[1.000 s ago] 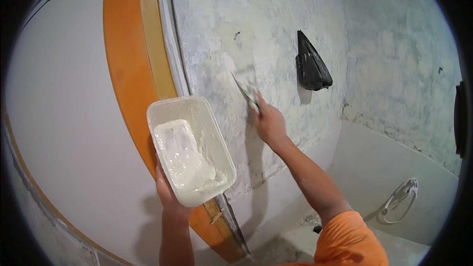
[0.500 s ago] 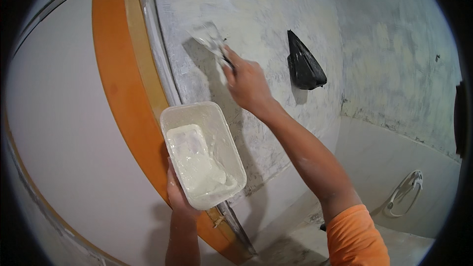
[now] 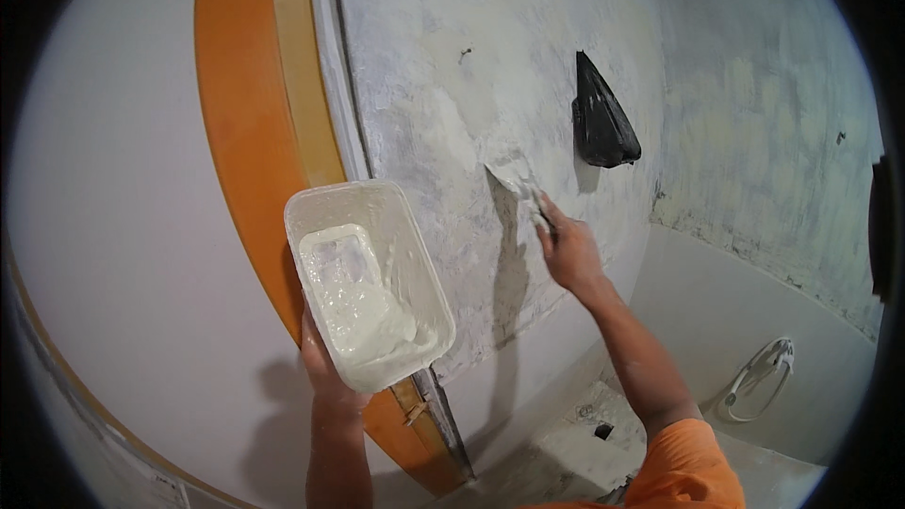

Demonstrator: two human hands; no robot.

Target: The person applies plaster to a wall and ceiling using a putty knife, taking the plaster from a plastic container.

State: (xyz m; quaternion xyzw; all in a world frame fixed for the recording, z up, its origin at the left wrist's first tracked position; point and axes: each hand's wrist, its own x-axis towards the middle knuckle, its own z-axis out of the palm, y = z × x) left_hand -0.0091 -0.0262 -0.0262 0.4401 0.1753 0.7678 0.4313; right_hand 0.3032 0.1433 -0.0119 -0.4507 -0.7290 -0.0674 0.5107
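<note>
My left hand [image 3: 325, 363] grips a white rectangular plastic tub [image 3: 429, 306] from below and its left side, tilted so that the inside shows. Wet cream-white filler paste [image 3: 363, 316] lies across its bottom. In my right hand [image 3: 570, 250] is a putty knife [image 3: 514, 174], its blade smeared with paste and laid against the wall [image 3: 415, 66]. The fingers wrap round the handle, which is mostly hidden. Patchy white and cream filler covers that wall. Right of the blade, a black plastic bag [image 3: 603, 118] hangs on the wall.
On the left stands a large white panel [image 3: 113, 179] with an orange frame strip [image 3: 236, 85] and a metal-grey edge. A white shower hose [image 3: 759, 382] hangs on the lower right wall. Below, a pale ledge [image 3: 575, 443] has a dark square hole.
My right hand has brought the putty knife down and to the right across the wall. The tub has shifted slightly left in view, still in my left hand.
</note>
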